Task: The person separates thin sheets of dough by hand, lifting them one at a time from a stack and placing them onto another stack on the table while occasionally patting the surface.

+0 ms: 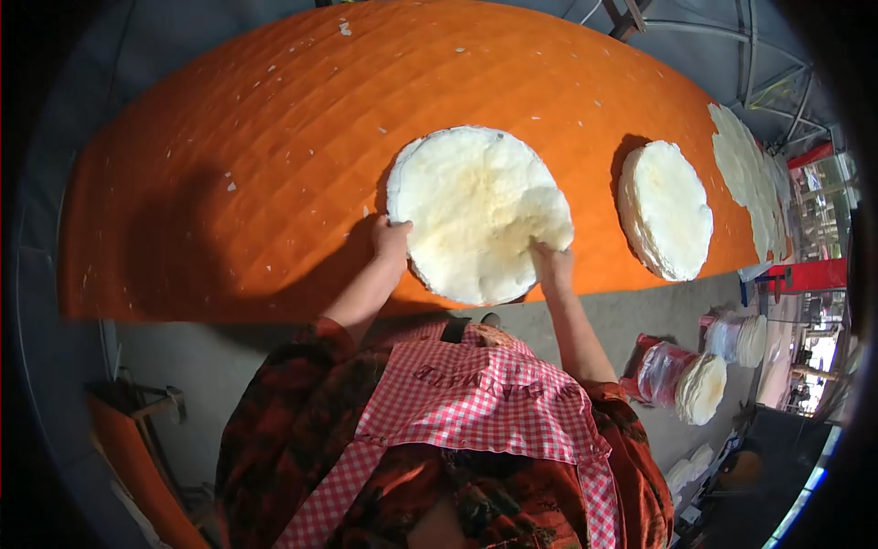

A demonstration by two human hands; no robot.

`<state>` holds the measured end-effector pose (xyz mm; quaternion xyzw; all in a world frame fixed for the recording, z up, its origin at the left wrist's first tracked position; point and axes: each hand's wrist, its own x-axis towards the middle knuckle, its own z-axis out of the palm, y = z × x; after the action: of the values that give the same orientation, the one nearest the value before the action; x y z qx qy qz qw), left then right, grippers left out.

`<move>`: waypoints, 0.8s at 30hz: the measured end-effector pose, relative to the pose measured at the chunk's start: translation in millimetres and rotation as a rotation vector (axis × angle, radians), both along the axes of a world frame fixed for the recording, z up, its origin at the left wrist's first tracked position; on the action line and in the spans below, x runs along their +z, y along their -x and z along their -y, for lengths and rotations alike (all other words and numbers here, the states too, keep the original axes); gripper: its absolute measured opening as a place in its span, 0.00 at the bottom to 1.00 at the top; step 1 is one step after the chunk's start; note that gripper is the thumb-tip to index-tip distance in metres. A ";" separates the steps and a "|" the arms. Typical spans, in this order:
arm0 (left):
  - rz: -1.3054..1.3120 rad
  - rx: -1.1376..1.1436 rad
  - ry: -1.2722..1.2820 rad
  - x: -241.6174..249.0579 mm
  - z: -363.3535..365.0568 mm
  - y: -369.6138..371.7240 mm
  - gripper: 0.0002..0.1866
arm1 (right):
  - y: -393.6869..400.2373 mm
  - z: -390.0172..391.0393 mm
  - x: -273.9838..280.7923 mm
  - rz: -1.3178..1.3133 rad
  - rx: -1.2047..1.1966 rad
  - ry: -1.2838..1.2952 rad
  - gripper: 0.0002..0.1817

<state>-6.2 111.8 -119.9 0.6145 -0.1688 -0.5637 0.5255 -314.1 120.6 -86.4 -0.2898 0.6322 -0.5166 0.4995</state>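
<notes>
A thick round stack of thin, cream-white sheets lies on the orange quilted table cover. At its left edge, my left hand grips the rim, with the thumb on top and the other fingers hidden. My right hand holds the lower right edge, its thumb pressing on the top sheet and its fingers mostly out of sight. A second round stack stands apart to the right, touched by neither hand.
Flat pale sheets overlap at the table's right end. Wrapped stacks lie on the grey floor at the lower right. A wooden frame with an orange panel stands at the lower left. White flakes dot the cover.
</notes>
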 end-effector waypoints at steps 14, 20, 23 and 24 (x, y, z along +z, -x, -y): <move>-0.295 -0.158 0.008 25.6 -13.5 9.4 0.16 | 65.3 36.8 20.6 0.034 0.207 -0.012 0.22; -0.647 -0.201 0.112 7.5 -40.4 33.5 0.19 | 63.6 72.7 52.2 -1.136 0.204 0.046 0.21; -0.878 -0.140 0.104 7.5 -36.2 29.9 0.26 | -19.4 41.9 75.8 -1.184 0.272 0.373 0.23; -0.914 -0.129 0.098 2.4 -35.6 27.6 0.26 | -44.7 27.0 62.6 -0.980 0.457 0.453 0.25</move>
<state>-33.8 147.4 -117.4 0.2655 0.0159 -0.7997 0.5383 -269.4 93.6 -23.9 -0.7236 0.5846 -0.3236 0.1731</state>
